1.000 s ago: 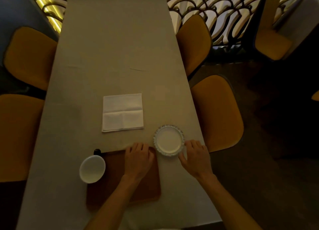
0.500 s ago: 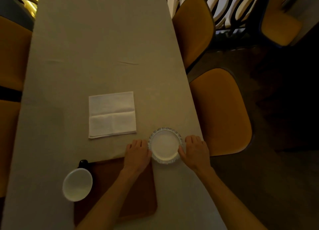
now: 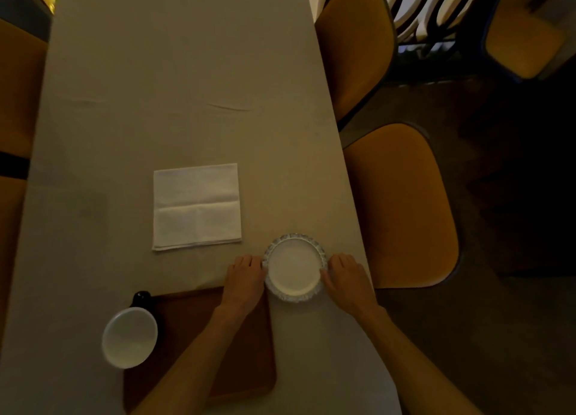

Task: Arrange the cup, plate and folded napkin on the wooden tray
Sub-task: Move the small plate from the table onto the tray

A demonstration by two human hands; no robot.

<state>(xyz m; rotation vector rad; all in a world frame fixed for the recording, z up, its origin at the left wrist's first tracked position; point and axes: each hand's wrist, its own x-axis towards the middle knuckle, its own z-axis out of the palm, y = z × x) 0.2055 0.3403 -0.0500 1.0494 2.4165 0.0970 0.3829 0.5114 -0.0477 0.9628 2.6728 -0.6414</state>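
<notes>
A small white plate [image 3: 294, 268] with a patterned rim lies on the tablecloth just beyond the right corner of the wooden tray [image 3: 249, 364]. My left hand [image 3: 244, 279] touches the plate's left rim and my right hand [image 3: 346, 277] touches its right rim, fingers curled at the edge. A white cup [image 3: 129, 336] with a dark handle stands at the tray's left edge. The folded white napkin [image 3: 197, 206] lies flat on the cloth, farther up the table. My left forearm hides part of the tray.
The long table [image 3: 174, 87] carries a pale cloth and runs away from me. Mustard-yellow chairs [image 3: 402, 206] stand close along the right edge, others along the left. Dark floor and an ornate railing lie to the right.
My left hand moved off the tray's top edge to the plate's left rim, and my right hand closed in on the right rim. The view tilted down and nearer.
</notes>
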